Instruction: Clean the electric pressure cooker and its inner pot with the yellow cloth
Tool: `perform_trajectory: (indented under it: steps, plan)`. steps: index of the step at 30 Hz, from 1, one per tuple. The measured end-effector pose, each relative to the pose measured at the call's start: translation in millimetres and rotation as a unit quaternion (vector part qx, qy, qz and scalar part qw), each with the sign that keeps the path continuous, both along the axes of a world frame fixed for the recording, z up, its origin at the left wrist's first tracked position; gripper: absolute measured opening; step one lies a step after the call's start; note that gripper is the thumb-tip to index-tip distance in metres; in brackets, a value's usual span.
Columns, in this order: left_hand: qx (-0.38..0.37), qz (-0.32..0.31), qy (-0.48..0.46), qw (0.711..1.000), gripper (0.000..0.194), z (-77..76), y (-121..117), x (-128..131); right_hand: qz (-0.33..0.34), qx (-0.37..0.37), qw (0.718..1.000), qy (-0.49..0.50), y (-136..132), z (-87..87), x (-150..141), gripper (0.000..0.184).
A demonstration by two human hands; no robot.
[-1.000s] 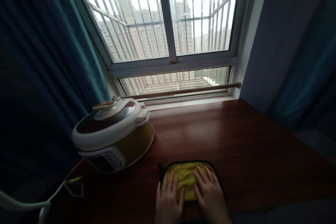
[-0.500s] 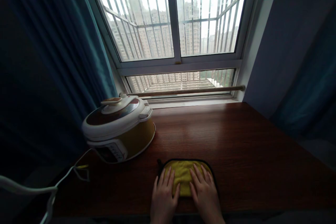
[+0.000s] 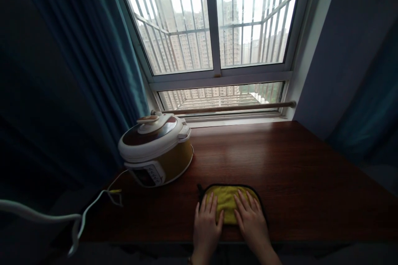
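Dim light, window ahead; we note a yellow cloth [image 3: 228, 205] with dark edging, already laid flat on the wooden table [image 3: 289, 169], both palms down on it. Placing looks done, we judge; what is left is less sure, since neither hand has let go and the low light keeps us from telling whether any creases remain under the palms. The cloth lies directly beneath the fingers: its middle shows bare between the two thumbs, and its curved far edge runs just past the fingertips. The left hand [image 3: 207, 225] has its fingers slightly parted, resting on the surface and gripping nothing; the right hand [image 3: 251, 219] lies likewise, fingers fanned. A dark tab [image 3: 200, 188] pokes out just beyond the left fingertips; farther past them, well apart, we log a white-lidded cooker [image 3: 174, 163].
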State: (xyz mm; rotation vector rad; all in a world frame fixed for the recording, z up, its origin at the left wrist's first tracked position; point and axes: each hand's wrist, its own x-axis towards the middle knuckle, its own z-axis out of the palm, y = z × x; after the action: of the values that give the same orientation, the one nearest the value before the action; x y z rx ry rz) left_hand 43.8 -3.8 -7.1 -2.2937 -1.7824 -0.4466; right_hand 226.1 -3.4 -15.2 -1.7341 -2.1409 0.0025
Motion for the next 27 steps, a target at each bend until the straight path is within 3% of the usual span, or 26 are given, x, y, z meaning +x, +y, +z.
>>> perform_trajectory:
  steps: [9,13,15,17,19,22,25,27]
  plan:
    - [-0.016,0.0,-0.034,0.999,0.045,3.1,0.1,-1.1,-0.003,0.02,1.0,-0.005,1.3,-2.5,-0.4,0.046]
    - [-0.013,-0.024,-0.054,0.998,0.046,-4.1,-1.3,-4.1,-0.004,0.0,1.0,0.008,-1.7,-2.4,1.4,0.046]
    - [-0.005,-0.038,-0.083,0.996,0.047,-5.8,-0.5,-8.6,-0.003,-0.021,0.999,0.025,-0.9,1.9,3.7,0.046]
    - [0.011,-0.046,-0.129,0.991,0.048,2.1,4.2,-18.1,-0.003,-0.05,0.997,0.053,5.8,13.5,5.3,0.044]
    - [0.04,-0.043,-0.18,0.982,0.049,24.6,14.0,-34.8,0.0,-0.075,0.991,0.109,20.5,35.7,2.9,0.039]
    - [0.143,-0.008,-0.242,0.96,0.05,82.2,37.6,-76.0,0.044,-0.082,0.962,0.257,57.2,85.0,-16.2,0.038]
    - [0.253,0.048,-0.275,0.926,0.05,143.6,67.7,-134.5,0.094,-0.135,0.899,0.407,103.9,133.8,-56.2,0.033]
    - [0.316,0.114,-0.287,0.897,0.048,174.1,90.7,-179.7,0.071,-0.161,0.883,0.436,135.1,157.0,-88.3,0.033]
